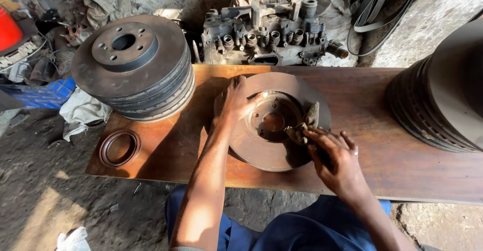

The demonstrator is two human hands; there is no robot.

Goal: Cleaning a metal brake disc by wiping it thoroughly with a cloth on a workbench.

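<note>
The right hand (338,161) pinches a dirty rag (303,126) against the hub of a brake disc (261,150) lying flat on the wooden table (372,105); the left hand (232,101), fingers spread, presses the disc's far-left rim; stacked discs (133,67) stand to the left, a rubber seal ring (119,148) nearby.

left hand (232,101) lies flat, fingers spread, arm stretched forward; right hand (336,156) bent inward, fingertips pinched together.

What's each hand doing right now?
Left hand: open, fingers pressed flat on the brake disc.
Right hand: closed on a dirty rag at the disc's hub.
</note>
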